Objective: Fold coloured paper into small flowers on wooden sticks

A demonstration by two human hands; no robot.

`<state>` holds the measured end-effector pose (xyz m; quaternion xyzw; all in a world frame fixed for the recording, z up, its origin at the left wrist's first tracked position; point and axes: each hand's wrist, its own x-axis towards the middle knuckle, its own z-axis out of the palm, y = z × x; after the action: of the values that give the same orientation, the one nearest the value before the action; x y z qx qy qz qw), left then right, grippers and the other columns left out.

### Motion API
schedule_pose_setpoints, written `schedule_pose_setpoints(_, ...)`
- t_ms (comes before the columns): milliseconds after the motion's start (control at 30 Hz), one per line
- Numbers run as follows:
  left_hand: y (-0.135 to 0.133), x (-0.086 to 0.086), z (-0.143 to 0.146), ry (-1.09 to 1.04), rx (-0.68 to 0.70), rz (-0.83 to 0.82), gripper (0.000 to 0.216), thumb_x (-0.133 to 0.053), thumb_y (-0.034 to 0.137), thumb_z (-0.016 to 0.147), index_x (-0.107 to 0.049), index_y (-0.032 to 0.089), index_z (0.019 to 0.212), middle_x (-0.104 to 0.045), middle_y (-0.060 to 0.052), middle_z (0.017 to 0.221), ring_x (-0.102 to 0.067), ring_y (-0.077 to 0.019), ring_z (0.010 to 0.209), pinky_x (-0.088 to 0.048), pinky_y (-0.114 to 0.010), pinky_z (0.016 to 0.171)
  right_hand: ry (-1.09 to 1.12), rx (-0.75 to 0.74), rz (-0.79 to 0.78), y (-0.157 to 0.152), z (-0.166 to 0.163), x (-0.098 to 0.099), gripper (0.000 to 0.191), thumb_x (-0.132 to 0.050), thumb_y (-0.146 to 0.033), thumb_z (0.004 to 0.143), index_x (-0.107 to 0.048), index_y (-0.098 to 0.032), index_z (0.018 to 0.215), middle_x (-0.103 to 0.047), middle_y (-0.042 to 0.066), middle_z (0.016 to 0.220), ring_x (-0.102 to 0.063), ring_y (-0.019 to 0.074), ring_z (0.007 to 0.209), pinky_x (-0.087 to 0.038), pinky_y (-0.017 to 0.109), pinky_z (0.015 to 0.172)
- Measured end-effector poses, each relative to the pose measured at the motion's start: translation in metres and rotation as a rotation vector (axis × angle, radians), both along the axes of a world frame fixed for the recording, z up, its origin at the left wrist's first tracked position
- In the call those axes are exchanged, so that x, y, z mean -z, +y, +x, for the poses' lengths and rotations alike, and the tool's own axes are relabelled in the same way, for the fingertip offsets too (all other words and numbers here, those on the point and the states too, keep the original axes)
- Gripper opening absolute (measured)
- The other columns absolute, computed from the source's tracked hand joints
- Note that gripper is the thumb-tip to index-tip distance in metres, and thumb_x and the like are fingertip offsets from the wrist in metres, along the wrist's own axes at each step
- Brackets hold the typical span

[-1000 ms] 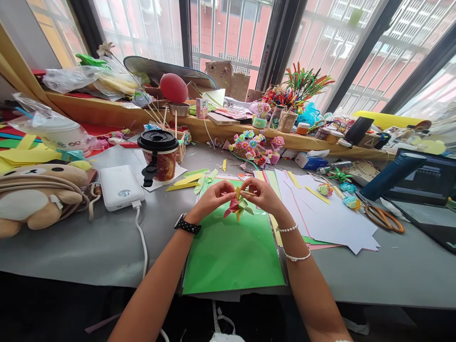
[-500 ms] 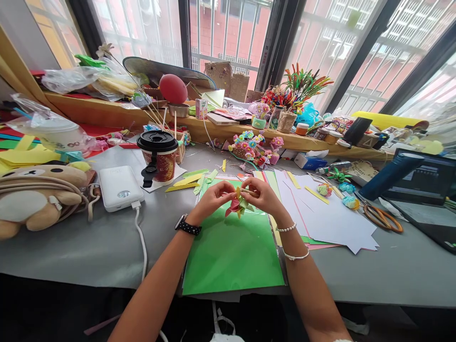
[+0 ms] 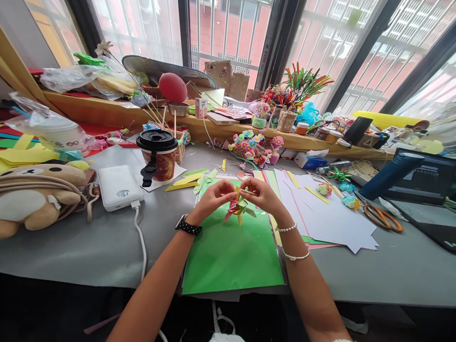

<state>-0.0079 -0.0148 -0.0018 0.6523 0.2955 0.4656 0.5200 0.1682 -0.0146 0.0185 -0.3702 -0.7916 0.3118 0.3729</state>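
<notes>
Between my hands hangs a folded paper piece (image 3: pixel 239 209) with red, yellow and light green pointed petals. My left hand (image 3: pixel 217 195) pinches it at its upper left side. My right hand (image 3: pixel 261 194) pinches its top from the other side, with a thin, pale stick-like item showing at the fingers; the fingertips partly hide it. Beneath both hands lies a green sheet (image 3: pixel 233 259) in a clear sleeve, at the front of the grey table (image 3: pixel 356 275).
White paper sheets (image 3: pixel 320 216) and orange-handled scissors (image 3: pixel 383 218) lie to the right. Paper strips (image 3: pixel 185 180), a lidded cup (image 3: pixel 158 156), a white power bank (image 3: pixel 120 187) with a cable and a plush bear (image 3: pixel 42 199) are to the left. Crafted flowers (image 3: pixel 249 147) stand behind.
The paper piece has turned slightly, so its petals spread and hang a little lower. Both hands keep nearly the same place and stay closed on it.
</notes>
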Motion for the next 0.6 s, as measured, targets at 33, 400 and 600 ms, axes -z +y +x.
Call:
schedule_pose_setpoints(33, 0.0004, 0.0005, -0.0002, -0.009, 0.012, -0.005, 0.021, -0.062, 0.031, 0.069, -0.052, 0.014, 0.077, -0.053, 0.002, 0.071, -0.052, -0.0079, 0.063, -0.043, -0.020, 0.059, 0.002, 0.005, -0.003, -0.0001, 0.0002, -0.0001, 0.018, -0.056, -0.034, 0.074, -0.051, -0.017, 0.079, -0.041, -0.005, 0.060, -0.031, 0.0058, 0.048, -0.025, 0.020, 0.044)
schedule_pose_setpoints(400, 0.0019, 0.0006, -0.0021, -0.001, 0.031, 0.008, 0.020, -0.060, 0.030, 0.071, -0.051, 0.014, 0.077, -0.053, 0.002, 0.072, -0.055, -0.0089, 0.065, -0.045, -0.021, 0.060, -0.010, 0.051, -0.003, 0.0001, -0.0002, 0.0009, 0.016, -0.057, -0.032, 0.072, -0.052, -0.017, 0.077, -0.044, -0.004, 0.058, -0.034, 0.0064, 0.048, -0.027, 0.020, 0.044)
schedule_pose_setpoints(600, 0.0045, 0.0037, -0.0003, 0.040, -0.053, 0.100, 0.020, -0.060, 0.031, 0.071, -0.050, 0.015, 0.078, -0.052, 0.001, 0.075, -0.054, -0.0088, 0.068, -0.045, -0.022, 0.065, -0.022, 0.079, 0.070, 0.0003, -0.0042, -0.0001, 0.011, -0.055, -0.026, 0.073, -0.050, -0.017, 0.076, -0.043, -0.005, 0.059, -0.034, 0.0060, 0.049, -0.028, 0.019, 0.045)
